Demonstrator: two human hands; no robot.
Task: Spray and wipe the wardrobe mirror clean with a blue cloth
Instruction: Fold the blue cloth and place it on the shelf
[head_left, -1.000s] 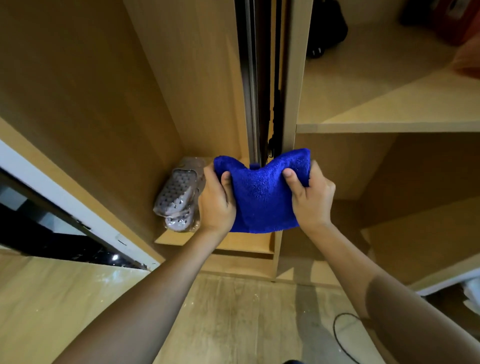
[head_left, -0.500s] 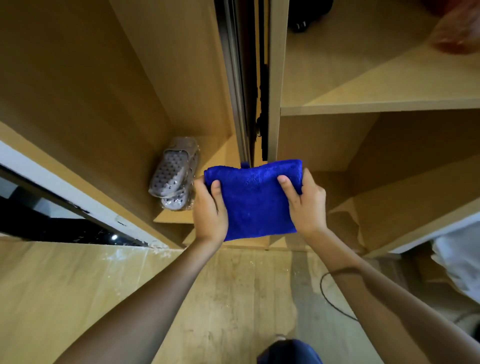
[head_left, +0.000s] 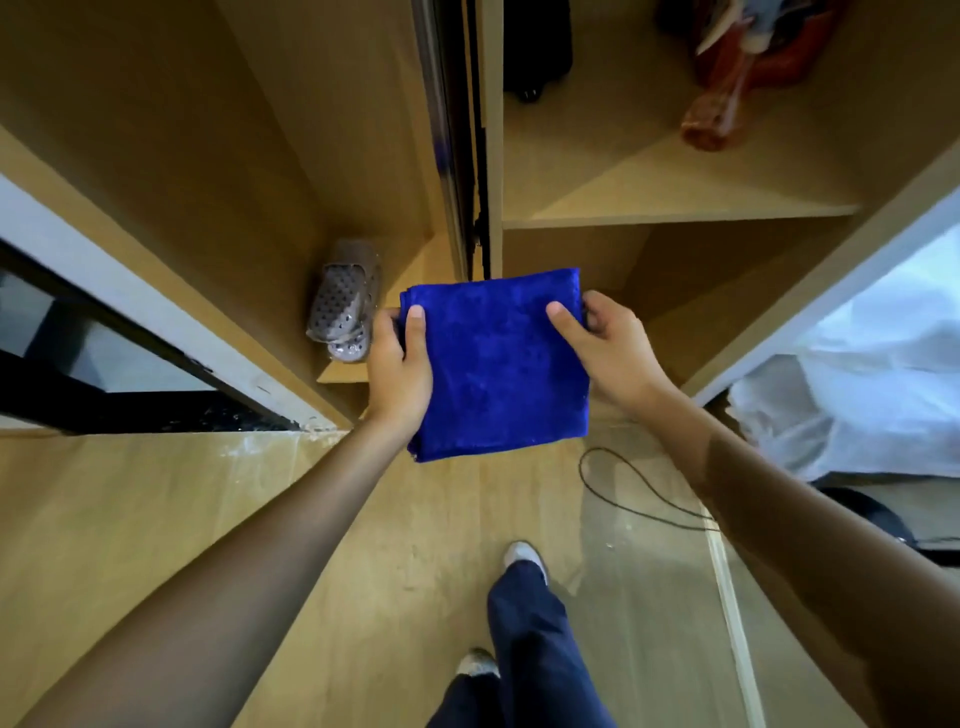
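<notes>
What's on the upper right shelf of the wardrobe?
On the shelf lies a reddish-orange plastic-wrapped bundle, and a dark object sits at the back left. The frame's top edge cuts off both; neither can be identified.

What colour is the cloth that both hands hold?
The cloth is deep blue, plain, with no pattern; the head view shows it.

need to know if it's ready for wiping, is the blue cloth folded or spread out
Folded. The blue cloth is a neat thick rectangle with layered edges at its lower left corner, pinched by the left hand and right hand.
</notes>
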